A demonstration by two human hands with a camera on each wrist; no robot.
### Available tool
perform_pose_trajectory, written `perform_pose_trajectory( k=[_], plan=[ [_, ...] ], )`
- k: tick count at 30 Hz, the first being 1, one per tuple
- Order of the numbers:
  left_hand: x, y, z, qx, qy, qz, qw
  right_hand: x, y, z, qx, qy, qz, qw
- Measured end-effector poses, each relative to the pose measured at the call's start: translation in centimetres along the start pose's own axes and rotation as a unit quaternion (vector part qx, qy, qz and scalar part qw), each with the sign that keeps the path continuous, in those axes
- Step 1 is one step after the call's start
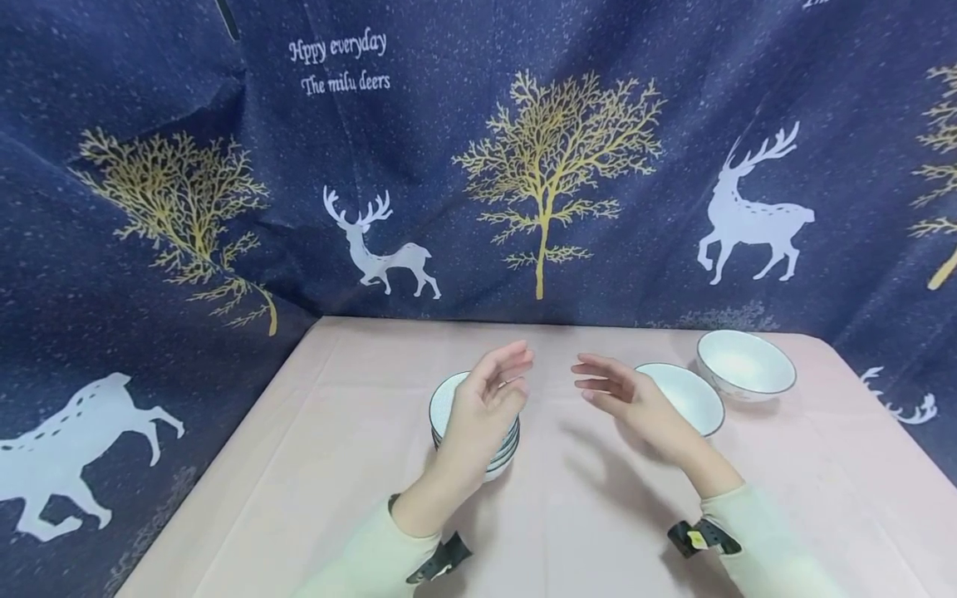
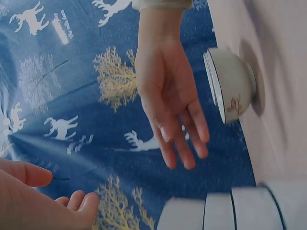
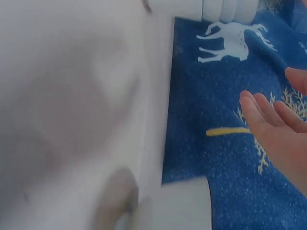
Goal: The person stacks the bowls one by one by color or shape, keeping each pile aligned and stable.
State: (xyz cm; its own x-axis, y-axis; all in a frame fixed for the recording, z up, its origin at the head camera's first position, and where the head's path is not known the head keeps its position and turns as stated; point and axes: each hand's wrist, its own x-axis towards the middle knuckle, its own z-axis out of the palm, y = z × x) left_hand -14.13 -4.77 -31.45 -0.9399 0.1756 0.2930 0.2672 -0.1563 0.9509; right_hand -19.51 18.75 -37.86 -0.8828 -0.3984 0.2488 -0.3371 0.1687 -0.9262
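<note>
My left hand (image 1: 482,419) is raised over a stack of bowls (image 1: 446,404), hiding part of it, and holds nothing. These bowls are white with dark rims, nested upright in one another. My right hand (image 1: 635,403) hovers in front of a single white bowl (image 1: 691,399), overlapping its left side in the head view. It is also bare of any object. The palms face each other, apart, with fingers loosely bent. In the left wrist view, my right hand (image 2: 170,96) hangs beside a bowl with a small flower print (image 2: 233,88).
Behind the single bowl, at the back right, stands another white bowl (image 1: 748,364) with a dark rim. A pale pink cloth covers the table (image 1: 336,415). Dark blue fabric (image 1: 598,41) with deer and trees hangs along the back and the left side.
</note>
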Motion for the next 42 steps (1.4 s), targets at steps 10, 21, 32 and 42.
perform_pose_trajectory(
  k=[10,21,32,42],
  plan=[
    [0.6,-1.4,3.4,0.004,-0.037,-0.004,0.9993,-1.0,0.5,-3.5,-0.008,0.044,-0.082,0.996],
    [1.3,-4.0,5.9,0.005,-0.042,-0.026,0.9987,-2.9,0.5,-7.1,-0.061,0.117,-0.027,0.991],
    [1.7,-6.6,7.7,0.031,-0.03,-0.11,0.993,-4.0,1.1,-9.7,-0.021,0.152,-0.043,0.987],
    [2.6,-8.4,9.5,0.001,0.03,-0.171,0.9849,-4.7,2.2,-11.8,0.054,0.182,-0.074,0.979]
  ],
)
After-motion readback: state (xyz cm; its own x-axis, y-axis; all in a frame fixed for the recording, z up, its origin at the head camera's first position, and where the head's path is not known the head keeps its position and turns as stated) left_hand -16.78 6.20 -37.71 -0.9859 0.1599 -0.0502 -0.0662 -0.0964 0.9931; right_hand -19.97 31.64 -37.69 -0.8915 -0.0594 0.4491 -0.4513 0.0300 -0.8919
